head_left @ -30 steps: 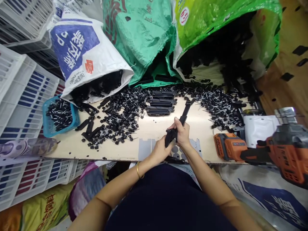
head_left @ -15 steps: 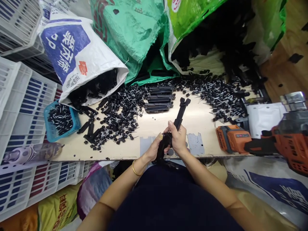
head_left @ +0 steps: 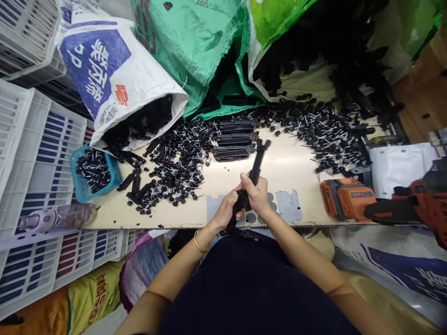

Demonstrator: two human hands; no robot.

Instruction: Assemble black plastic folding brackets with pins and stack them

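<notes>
My left hand [head_left: 224, 211] and my right hand [head_left: 257, 196] are closed together at the front edge of the bench. Between them is a long black plastic part [head_left: 259, 160] with a forked end pointing up and away from me. Its lower end is partly covered by my fingers, and more black material shows below them. Just beyond, several similar black plastic parts [head_left: 233, 152] lie side by side in a neat row. Loose black-headed metal pins [head_left: 186, 149] are heaped to the left of that row.
A blue basket [head_left: 118, 176] of pins stands at left beside a clear bottle [head_left: 78, 216]. White [head_left: 150, 79], teal [head_left: 195, 60] and bright green [head_left: 279, 21] sacks line the back. More pins [head_left: 324, 135] lie at right, near an orange cordless power tool [head_left: 352, 197].
The view has shifted slightly. The forked end of the black part has tipped a little to the left and is slightly blurred. Both hands keep their hold on it.
</notes>
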